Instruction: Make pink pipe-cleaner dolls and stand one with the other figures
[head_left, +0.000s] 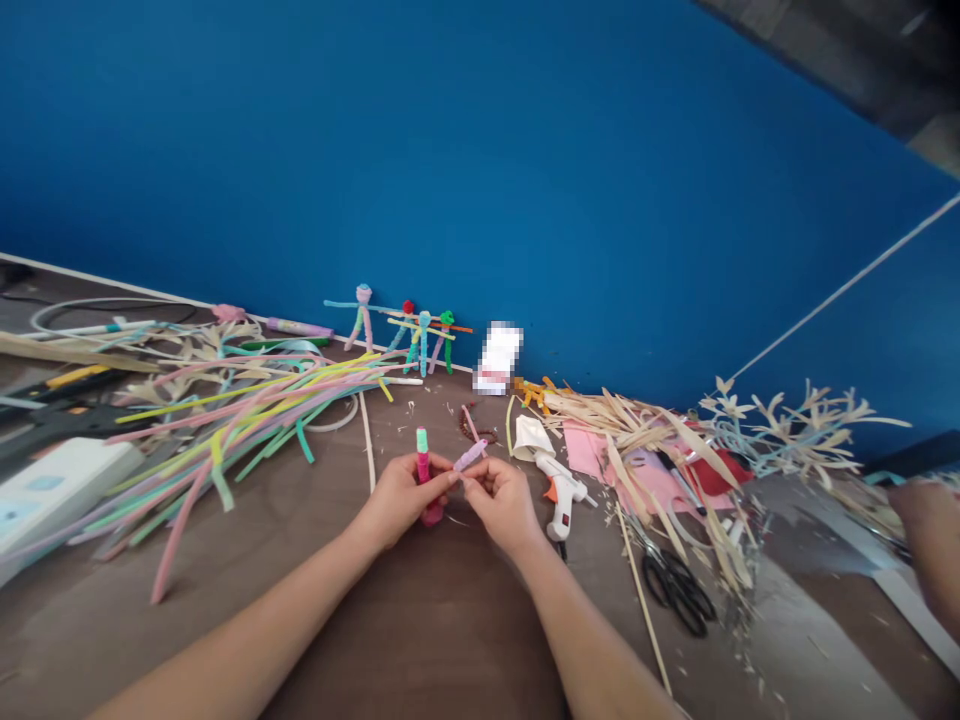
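Note:
My left hand [409, 492] and my right hand [504, 498] meet above the table, fingertips pinched together. Between them they hold a lilac pipe cleaner [471, 456] wound into a short coil, with a thin pink end rising from it. A pink tube with a mint-green top [422, 452] passes behind my left fingers; whether that hand grips it or it lies below, I cannot tell. Dark brown beads or a curled brown strand [480, 434] lie just beyond the coil. Several pipe-cleaner figures [424, 335] lean at the wall.
Loose coloured pipe cleaners [255, 415] spread at left beside a white power strip [64, 500]. On the right are a white glue gun [561, 495], black-handled scissors [679, 590], pale strips [622, 425] and pink sheets [585, 447]. Another person's hand [930, 530] shows at far right.

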